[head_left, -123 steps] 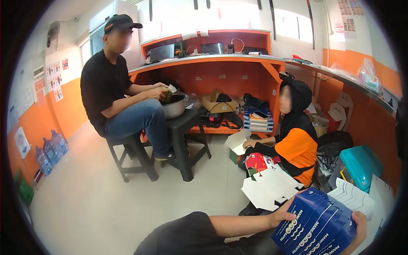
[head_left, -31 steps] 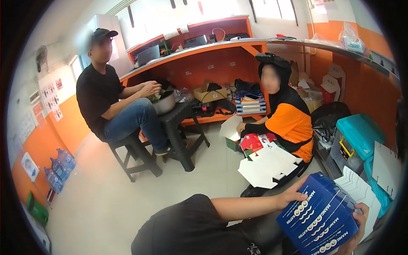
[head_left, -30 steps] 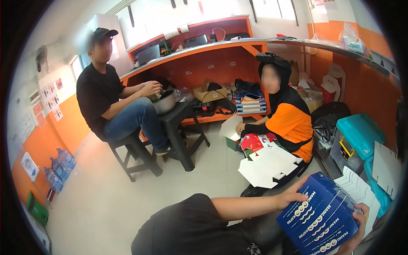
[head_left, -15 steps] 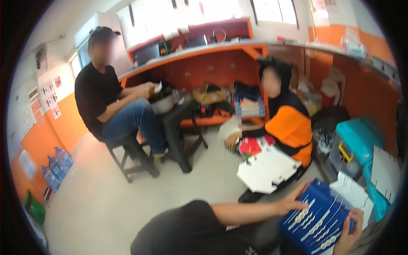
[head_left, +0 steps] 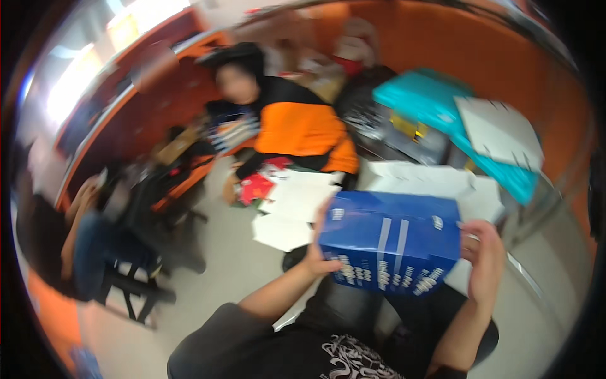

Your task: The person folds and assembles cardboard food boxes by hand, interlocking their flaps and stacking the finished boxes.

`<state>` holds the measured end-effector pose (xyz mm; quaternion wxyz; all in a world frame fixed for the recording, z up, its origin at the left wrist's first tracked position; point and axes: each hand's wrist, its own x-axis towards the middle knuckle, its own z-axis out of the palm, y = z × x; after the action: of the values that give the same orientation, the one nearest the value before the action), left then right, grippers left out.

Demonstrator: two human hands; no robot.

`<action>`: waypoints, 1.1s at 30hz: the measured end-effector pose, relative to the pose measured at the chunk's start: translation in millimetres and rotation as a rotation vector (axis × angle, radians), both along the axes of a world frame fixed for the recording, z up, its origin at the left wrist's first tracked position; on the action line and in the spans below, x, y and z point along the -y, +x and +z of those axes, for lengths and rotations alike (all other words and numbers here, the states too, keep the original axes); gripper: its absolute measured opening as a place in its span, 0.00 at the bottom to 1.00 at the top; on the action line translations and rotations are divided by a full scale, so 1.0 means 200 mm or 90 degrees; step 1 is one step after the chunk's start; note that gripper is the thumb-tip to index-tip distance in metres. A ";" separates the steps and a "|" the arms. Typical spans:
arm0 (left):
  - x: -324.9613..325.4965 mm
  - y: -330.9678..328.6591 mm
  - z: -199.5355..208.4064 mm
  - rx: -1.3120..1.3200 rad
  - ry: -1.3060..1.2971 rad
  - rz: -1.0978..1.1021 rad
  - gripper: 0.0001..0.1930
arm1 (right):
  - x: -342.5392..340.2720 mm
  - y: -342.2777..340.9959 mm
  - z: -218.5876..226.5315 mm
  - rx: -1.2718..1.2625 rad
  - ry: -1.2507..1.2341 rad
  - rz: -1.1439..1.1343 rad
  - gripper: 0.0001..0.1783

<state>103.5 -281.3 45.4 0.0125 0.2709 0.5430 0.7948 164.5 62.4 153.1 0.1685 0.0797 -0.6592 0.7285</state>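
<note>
A blue printed cardboard box [head_left: 391, 230] is held up over my lap, its top panel and the lettered side below it in sight. My left hand [head_left: 320, 243] grips the box's left end, thumb on the front. At the opposite end, my right hand [head_left: 481, 252] has its fingers curled against the edge. White cardboard sheets with cut edges [head_left: 435, 178] lie just beyond the box. What is inside or under the box is hidden.
A person in orange and black [head_left: 303, 126] sits across from me beside white sheets [head_left: 293, 199] and red pieces [head_left: 255, 188]. Another person [head_left: 47, 234] sits on a dark stool at left. A teal plastic bag [head_left: 423, 95] covers a grey container [head_left: 416, 139] at right.
The view has swung right, bringing the box to the middle. The box has turned so its long side runs across, with a hand at each end.
</note>
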 end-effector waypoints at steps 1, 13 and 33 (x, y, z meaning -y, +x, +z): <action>0.05 0.00 -0.09 -0.019 0.015 0.056 0.75 | 0.04 -0.01 0.02 0.103 -0.019 0.009 0.28; -0.10 -0.17 -0.23 -0.134 0.003 0.028 0.79 | 0.11 -0.06 -0.07 0.263 -0.190 0.154 0.18; -0.36 -0.30 -0.29 0.393 0.278 -0.271 0.40 | -0.40 0.19 -0.11 0.291 0.211 -0.288 0.25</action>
<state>44.3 -208.9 -11.9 0.2806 0.1227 0.2652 0.9143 203.1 143.0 130.1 0.1588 -0.2068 -0.7898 0.5552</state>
